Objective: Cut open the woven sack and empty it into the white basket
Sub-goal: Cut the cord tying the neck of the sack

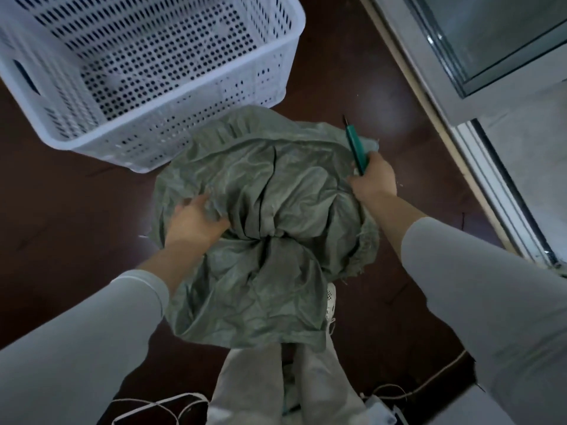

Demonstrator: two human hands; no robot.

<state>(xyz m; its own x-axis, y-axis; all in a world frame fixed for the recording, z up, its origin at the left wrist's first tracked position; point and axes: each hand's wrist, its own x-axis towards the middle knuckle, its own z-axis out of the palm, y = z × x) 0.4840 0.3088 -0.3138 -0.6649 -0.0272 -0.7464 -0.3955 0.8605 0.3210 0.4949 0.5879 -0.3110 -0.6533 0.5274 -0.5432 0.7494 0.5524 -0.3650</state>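
Note:
A grey-green woven sack [276, 216] stands bulging on the dark floor right in front of me, its top bunched and creased. My left hand [193, 219] grips a fold of the fabric on the sack's left side. My right hand [372, 179] is at the sack's right edge, closed around a green-handled utility knife [354, 145] whose blade tip points away from me, and it seems to pinch the sack fabric too. The white perforated basket [153, 142] sits just beyond the sack to the upper left, with nothing visible inside.
A glass door with a metal frame [478, 124] runs along the right side. My legs [276, 384] and a white shoe [331, 302] are just behind the sack. White cords [159, 406] lie on the floor at the bottom edge.

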